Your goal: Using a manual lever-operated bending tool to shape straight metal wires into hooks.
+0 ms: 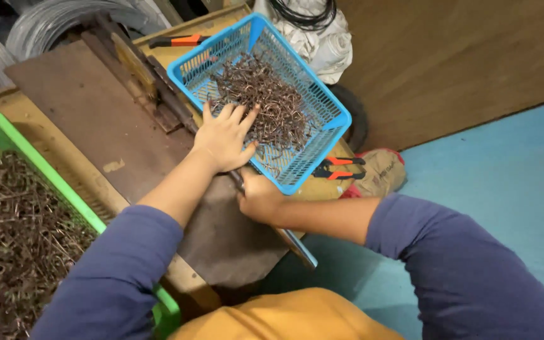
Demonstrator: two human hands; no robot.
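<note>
My left hand (225,135) rests with fingers spread on the near-left rim of a blue plastic basket (332,113), its fingertips touching the pile of bent brown wire pieces (266,101) inside. My right hand (259,196) is closed around a long metal lever handle (300,249) that runs along the board's edge just below the basket. The handle's upper part is hidden under both hands. Both arms wear dark blue sleeves.
A green basket (7,135) full of similar brown wire pieces stands at the left. A dark board (96,119) covers the wooden bench. Orange-handled pliers (338,167) lie under the blue basket's corner, another pair (177,41) behind it. Wire coils (51,22) at back; blue floor (511,176) at right.
</note>
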